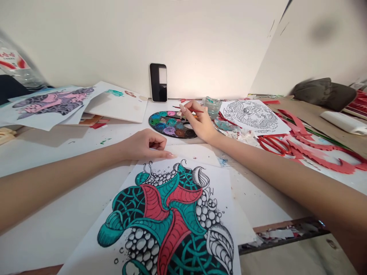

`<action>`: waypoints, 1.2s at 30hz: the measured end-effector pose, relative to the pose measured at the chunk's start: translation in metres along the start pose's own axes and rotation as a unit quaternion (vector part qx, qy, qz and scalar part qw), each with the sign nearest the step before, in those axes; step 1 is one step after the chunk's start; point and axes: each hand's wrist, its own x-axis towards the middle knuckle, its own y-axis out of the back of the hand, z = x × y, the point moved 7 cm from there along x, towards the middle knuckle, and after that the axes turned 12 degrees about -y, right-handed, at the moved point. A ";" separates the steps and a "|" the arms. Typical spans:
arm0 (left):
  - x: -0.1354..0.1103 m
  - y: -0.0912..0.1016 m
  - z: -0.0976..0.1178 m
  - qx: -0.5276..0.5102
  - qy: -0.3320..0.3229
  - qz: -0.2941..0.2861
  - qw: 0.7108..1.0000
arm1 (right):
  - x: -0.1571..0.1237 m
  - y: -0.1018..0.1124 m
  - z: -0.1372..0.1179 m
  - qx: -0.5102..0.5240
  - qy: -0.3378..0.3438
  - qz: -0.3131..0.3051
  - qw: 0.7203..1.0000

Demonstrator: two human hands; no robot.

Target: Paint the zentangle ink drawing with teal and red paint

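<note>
**So Much Color Up Close**

The right hand (200,122) pinches a thin paintbrush (189,110) between the thumb and fingers. The tip of the brush points left, over a dark round paint palette (169,124) with many colors in its wells. The hand is just beside the palette, and a small glass jar (212,107) stands close behind it.

The left hand (146,146) holds nothing. Its fingers curl loosely, and it rests on a sheet of paper on the white counter (57,206). Just below it lies a big drawing (169,217) in green, red and black, with round bubbles and curly shapes. A tiny hand-drawn mark by its upper right edge is too small to read.

To the right lies a black-and-white drawing of a curling creature (252,116). Past it are red scissors (273,145) and a long red paper cutout (318,154). To the left lies a pink and gray painting (54,103). A phone (158,82) leans against the wall. At the far left, a clear plastic bottle (17,65) has a red and white label, but the words are too blurry to read.
</note>
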 end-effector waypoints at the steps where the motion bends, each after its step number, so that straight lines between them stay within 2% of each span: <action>1: 0.000 0.000 0.000 -0.007 0.001 -0.003 1.000 | -0.007 0.005 -0.006 0.022 0.006 0.022 0.999; 3: -0.001 0.000 0.000 -0.015 0.006 -0.004 1.000 | -0.024 0.017 -0.022 0.079 0.015 0.051 0.995; 4: -0.001 -0.001 0.000 -0.016 0.009 -0.003 1.000 | -0.034 0.020 -0.032 0.095 0.016 0.047 0.994; 8: -0.001 -0.001 -0.002 -0.013 0.012 0.005 1.000 | -0.077 0.028 -0.057 0.200 -0.046 -0.015 0.979; 10: -0.002 -0.002 -0.003 -0.014 0.011 0.006 1.000 | -0.096 0.023 -0.058 0.250 -0.100 -0.068 0.961; 13: -0.002 -0.002 -0.005 -0.017 0.012 0.003 1.000 | -0.113 0.011 -0.046 0.274 -0.183 -0.124 0.936; 17: -0.002 -0.004 -0.006 -0.059 0.021 -0.014 0.998 | -0.119 0.000 -0.027 0.298 -0.256 -0.147 0.908; 22: -0.004 -0.005 -0.005 -0.084 0.026 -0.052 0.995 | -0.120 0.001 -0.030 0.271 -0.234 -0.157 0.920; 25: -0.006 -0.007 -0.003 -0.078 0.017 -0.088 0.993 | -0.122 0.000 -0.031 0.254 -0.245 -0.174 0.920; 28: -0.007 -0.006 -0.003 -0.068 0.009 -0.097 0.993 | -0.122 -0.001 -0.031 0.247 -0.251 -0.183 0.918; 33: -0.004 -0.005 0.006 0.011 -0.072 -0.082 0.994 | -0.123 0.000 -0.030 0.242 -0.256 -0.186 0.917; 36: -0.003 -0.006 0.010 0.039 -0.098 -0.082 0.991 | -0.122 0.001 -0.034 0.247 -0.228 -0.190 0.922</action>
